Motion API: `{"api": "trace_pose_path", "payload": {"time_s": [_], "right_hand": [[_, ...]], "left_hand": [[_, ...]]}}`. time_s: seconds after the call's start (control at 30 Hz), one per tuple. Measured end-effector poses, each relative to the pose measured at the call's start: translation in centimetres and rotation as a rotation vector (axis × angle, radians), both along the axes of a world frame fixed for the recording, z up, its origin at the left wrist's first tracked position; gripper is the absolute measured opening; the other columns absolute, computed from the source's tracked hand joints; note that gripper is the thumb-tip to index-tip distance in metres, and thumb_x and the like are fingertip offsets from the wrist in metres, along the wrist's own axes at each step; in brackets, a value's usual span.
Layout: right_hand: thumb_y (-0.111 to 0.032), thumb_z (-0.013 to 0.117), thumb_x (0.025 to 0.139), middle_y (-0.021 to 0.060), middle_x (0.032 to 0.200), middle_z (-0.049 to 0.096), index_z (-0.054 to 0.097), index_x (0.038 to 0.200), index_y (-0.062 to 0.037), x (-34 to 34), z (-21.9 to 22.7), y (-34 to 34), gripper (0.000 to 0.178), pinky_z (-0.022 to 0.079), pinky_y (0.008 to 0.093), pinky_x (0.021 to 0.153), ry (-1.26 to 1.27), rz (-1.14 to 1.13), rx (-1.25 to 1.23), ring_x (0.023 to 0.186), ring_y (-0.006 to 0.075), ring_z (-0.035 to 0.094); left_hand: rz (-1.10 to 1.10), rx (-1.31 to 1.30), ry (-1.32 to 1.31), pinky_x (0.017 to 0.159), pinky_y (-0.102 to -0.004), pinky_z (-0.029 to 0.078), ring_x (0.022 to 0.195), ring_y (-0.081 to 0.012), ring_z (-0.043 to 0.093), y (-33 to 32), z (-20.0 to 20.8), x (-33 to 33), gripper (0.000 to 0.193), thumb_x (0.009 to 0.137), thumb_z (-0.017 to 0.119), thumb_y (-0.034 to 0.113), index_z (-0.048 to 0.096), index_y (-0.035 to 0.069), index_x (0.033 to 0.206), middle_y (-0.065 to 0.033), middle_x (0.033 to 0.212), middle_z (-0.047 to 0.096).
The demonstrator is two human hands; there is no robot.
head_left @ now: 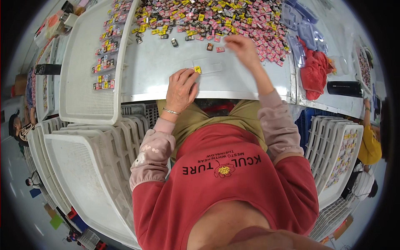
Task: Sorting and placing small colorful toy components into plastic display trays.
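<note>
One clear plastic tray (212, 66) is laid flat on the grey tabletop (150, 85). Its left end is met by the curled fingers of the left hand (182, 86), where a small yellow block (197, 70) is placed; whether anything is pinched cannot be told. Beyond and to the right of the clear tray, the right hand (243, 49) is blurred, its grip unreadable. Farther beyond the clear tray, pink, black and yellow blocks (208, 17) are heaped; to its left, filled strips (105, 63) are lined up in a white perforated tray (85, 46).
</note>
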State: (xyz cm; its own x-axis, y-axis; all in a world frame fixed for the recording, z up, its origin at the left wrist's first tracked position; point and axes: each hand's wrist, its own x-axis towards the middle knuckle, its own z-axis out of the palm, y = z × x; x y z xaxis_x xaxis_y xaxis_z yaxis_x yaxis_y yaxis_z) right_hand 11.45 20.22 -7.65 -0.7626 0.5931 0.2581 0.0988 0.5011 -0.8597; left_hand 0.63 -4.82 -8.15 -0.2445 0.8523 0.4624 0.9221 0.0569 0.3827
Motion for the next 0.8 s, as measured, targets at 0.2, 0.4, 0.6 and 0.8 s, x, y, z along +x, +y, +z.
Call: {"api": "trace_pose_path", "payload": {"time_s": [0.2,0.4,0.6,0.8], "right_hand": [[-0.004,0.062,0.081,0.0057,0.086,0.067,0.066,0.098,-0.0015,1.5,0.9,3.3,0.017,0.05,0.0258,0.069,-0.063,-0.13,-0.062,0.077,0.0121,0.062],[-0.008,0.065,0.076,0.0124,0.087,0.063,0.065,0.097,-0.0024,-3.4,-1.1,-1.2,0.022,0.049,0.0339,0.066,-0.094,0.152,0.347,0.073,0.0267,0.061],[-0.007,0.063,0.074,0.0129,0.087,0.059,0.064,0.095,-0.003,-4.1,-0.6,-1.0,0.021,0.049,0.037,0.07,-0.125,0.128,0.553,0.077,0.0301,0.06],[-0.002,0.067,0.071,0.0098,0.086,0.061,0.063,0.094,-0.0024,-1.1,1.1,-4.0,0.024,0.05,0.0304,0.066,-0.067,0.347,0.115,0.072,0.0225,0.06]], "left_hand": [[0.086,0.037,-0.006,0.091,-0.0409,0.038,0.109,-0.0306,0.046,-0.2,0.3,0.1,0.042,0.074,0.058,0.003,0.053,0.004,0.116,-0.012,0.117,0.051],[0.374,0.294,-0.388,0.094,-0.0401,0.036,0.111,-0.033,0.045,-0.4,-1.6,-0.9,0.037,0.083,0.045,0.0,0.047,-0.001,0.119,-0.0185,0.119,0.048],[0.524,0.459,-0.68,0.092,-0.0352,0.041,0.108,-0.024,0.05,-0.8,-2.2,-2.1,0.028,0.09,0.041,0.006,0.05,-0.001,0.115,-0.0138,0.115,0.053],[0.078,0.06,0.0,0.092,-0.0419,0.037,0.109,-0.0315,0.046,0.1,-0.1,0.2,0.035,0.076,0.06,0.012,0.056,0.003,0.11,-0.0107,0.116,0.054]]}}
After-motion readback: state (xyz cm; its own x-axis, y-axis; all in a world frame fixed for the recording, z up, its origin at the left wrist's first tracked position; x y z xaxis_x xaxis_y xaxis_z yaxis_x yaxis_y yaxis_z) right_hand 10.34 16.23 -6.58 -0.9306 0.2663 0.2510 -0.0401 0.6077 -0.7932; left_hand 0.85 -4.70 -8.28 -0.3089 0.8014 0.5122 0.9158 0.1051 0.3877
